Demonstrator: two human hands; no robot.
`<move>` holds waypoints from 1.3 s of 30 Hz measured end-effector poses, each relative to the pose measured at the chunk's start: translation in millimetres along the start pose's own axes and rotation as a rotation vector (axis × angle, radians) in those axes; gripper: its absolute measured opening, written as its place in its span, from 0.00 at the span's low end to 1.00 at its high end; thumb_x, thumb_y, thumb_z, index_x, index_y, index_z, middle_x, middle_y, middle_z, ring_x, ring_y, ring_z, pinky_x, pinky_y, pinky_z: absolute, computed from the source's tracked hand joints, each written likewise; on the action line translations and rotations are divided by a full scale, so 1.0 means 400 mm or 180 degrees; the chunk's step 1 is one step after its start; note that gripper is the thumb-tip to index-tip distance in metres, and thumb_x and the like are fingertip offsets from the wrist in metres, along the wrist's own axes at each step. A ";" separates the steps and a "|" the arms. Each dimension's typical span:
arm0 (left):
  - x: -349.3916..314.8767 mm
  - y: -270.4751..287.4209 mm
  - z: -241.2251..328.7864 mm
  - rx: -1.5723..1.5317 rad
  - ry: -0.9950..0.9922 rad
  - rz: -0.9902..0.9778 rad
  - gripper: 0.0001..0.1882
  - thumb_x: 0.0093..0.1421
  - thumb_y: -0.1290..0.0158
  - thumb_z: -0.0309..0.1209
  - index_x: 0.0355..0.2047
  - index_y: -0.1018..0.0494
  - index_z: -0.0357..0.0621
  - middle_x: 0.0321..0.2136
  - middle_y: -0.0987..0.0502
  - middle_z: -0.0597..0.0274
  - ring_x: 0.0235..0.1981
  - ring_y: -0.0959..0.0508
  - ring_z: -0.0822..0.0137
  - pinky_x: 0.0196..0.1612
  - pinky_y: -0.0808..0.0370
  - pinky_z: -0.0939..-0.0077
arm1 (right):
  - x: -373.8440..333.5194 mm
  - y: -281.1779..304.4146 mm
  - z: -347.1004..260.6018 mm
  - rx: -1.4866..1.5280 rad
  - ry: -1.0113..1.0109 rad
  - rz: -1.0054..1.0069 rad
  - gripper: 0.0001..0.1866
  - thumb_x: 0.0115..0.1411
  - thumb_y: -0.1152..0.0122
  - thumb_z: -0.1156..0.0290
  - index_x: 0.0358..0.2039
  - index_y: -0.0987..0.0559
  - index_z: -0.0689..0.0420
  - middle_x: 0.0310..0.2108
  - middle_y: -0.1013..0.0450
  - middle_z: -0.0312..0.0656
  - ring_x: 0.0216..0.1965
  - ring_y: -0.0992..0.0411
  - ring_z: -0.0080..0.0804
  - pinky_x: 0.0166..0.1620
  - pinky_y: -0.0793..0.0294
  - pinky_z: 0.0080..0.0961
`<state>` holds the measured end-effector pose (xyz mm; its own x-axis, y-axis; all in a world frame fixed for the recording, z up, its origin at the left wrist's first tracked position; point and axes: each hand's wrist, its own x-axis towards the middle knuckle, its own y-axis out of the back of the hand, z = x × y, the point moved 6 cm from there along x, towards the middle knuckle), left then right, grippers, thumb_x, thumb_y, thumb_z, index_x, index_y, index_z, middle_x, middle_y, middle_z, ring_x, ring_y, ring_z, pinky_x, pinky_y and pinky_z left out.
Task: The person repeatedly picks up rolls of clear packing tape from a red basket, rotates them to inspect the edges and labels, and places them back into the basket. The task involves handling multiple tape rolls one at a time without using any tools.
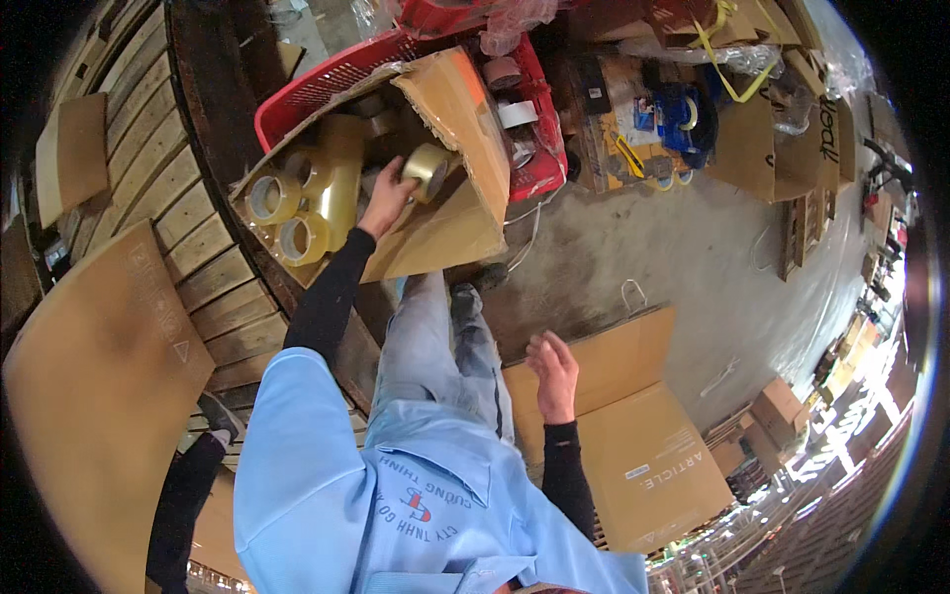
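My left hand (389,201) grips a roll of clear packing tape (427,171) inside an open cardboard box (450,109). The thumb and fingers are at the roll's left side. More tape rolls (305,238) lie in the box's left part, some stacked in long columns, their ends toward me. Apart from the box, my right hand (554,374) hangs in the air with its fingers loosely bent and nothing visible in it. Below that hand lies a flattened cardboard carton (643,465).
A red plastic basket (287,114) surrounds the box's far side. To the left run wooden slats (193,218) and a large cardboard sheet (99,317). Another person's dark sleeve (188,515) shows at lower left. A yellow cutter (627,154) and blue tape dispenser (678,114) lie at far right.
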<state>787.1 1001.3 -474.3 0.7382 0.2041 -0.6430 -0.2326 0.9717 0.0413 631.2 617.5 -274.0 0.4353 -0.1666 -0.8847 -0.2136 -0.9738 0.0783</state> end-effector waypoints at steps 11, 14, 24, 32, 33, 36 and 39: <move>-0.587 -0.129 0.668 -0.3615 0.0224 -0.0588 0.24 0.74 0.61 0.49 0.35 0.29 0.41 0.24 0.35 0.69 0.29 0.32 0.68 0.47 0.27 0.64 | -0.205 -0.339 -0.436 0.0362 0.1289 -0.2094 0.33 0.69 0.45 0.62 0.68 0.39 0.66 0.62 0.33 0.50 0.60 0.32 0.36 0.62 0.32 0.34; -0.677 -0.211 0.750 -0.4524 -0.0343 -0.2453 0.29 0.73 0.63 0.54 0.48 0.27 0.38 0.24 0.34 0.71 0.28 0.32 0.70 0.47 0.28 0.65 | -0.323 -0.355 -0.545 0.0434 0.2000 -0.2428 0.35 0.67 0.43 0.63 0.69 0.41 0.66 0.64 0.35 0.49 0.63 0.34 0.36 0.64 0.35 0.36; -0.826 -0.331 0.749 -0.4084 0.0186 -0.2165 0.29 0.70 0.59 0.57 0.55 0.32 0.44 0.23 0.35 0.72 0.27 0.33 0.74 0.44 0.27 0.72 | -0.564 -0.188 -0.659 -0.0715 0.4600 -0.1589 0.30 0.53 0.27 0.72 0.58 0.24 0.56 0.58 0.28 0.49 0.58 0.28 0.44 0.59 0.29 0.36; -0.815 -0.290 0.641 -0.3735 0.0036 -0.1945 0.22 0.67 0.47 0.51 0.47 0.28 0.47 0.29 0.32 0.71 0.29 0.30 0.74 0.42 0.24 0.69 | -0.503 -0.177 -0.593 -0.1135 0.4264 -0.1183 0.17 0.52 0.28 0.73 0.44 0.17 0.57 0.53 0.25 0.48 0.52 0.25 0.41 0.55 0.26 0.34; -0.793 -0.266 0.602 -0.3538 0.0096 -0.1692 0.21 0.66 0.44 0.50 0.47 0.28 0.46 0.30 0.31 0.70 0.30 0.29 0.74 0.42 0.24 0.68 | -0.474 -0.174 -0.573 -0.1211 0.4044 -0.1060 0.17 0.53 0.29 0.73 0.45 0.17 0.58 0.53 0.25 0.48 0.52 0.25 0.40 0.55 0.26 0.33; -0.704 -0.145 0.504 -0.2077 -0.0353 -0.0307 0.18 0.62 0.38 0.39 0.46 0.28 0.44 0.30 0.27 0.70 0.28 0.27 0.72 0.40 0.22 0.65 | -0.380 -0.152 -0.472 -0.1315 0.3312 -0.0853 0.17 0.55 0.30 0.72 0.46 0.18 0.60 0.52 0.24 0.47 0.53 0.25 0.38 0.54 0.26 0.32; -0.560 0.022 0.405 -0.0993 -0.1123 0.0973 0.18 0.59 0.36 0.36 0.45 0.27 0.42 0.29 0.26 0.66 0.27 0.26 0.66 0.39 0.22 0.65 | -0.305 -0.124 -0.364 -0.1299 0.2611 -0.0907 0.18 0.57 0.32 0.72 0.49 0.20 0.62 0.52 0.24 0.46 0.52 0.26 0.36 0.54 0.26 0.32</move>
<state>722.5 983.4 -206.0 0.7624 0.5504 -0.3402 -0.6060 0.7917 -0.0772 716.1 663.5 -102.9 0.9336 0.1791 -0.3102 0.2485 -0.9476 0.2009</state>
